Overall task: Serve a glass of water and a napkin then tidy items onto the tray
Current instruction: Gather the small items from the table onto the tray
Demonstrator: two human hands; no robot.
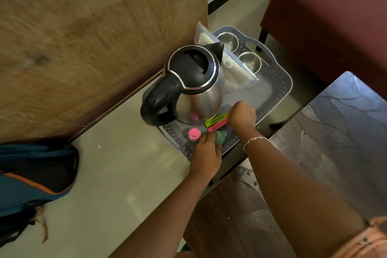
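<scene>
A grey perforated tray holds a steel kettle with a black lid and handle. At the tray's far end stand two steel cups beside a clear pouch of white napkins. My right hand grips the end of a green clip and a pink clip lying at the kettle's base. My left hand holds a small teal item over the tray's near edge, next to a pink-capped bottle.
A wooden panel rises left of the tray. A dark patterned table lies under my right arm. A maroon seat is at the top right. A blue and black backpack sits on the floor at left.
</scene>
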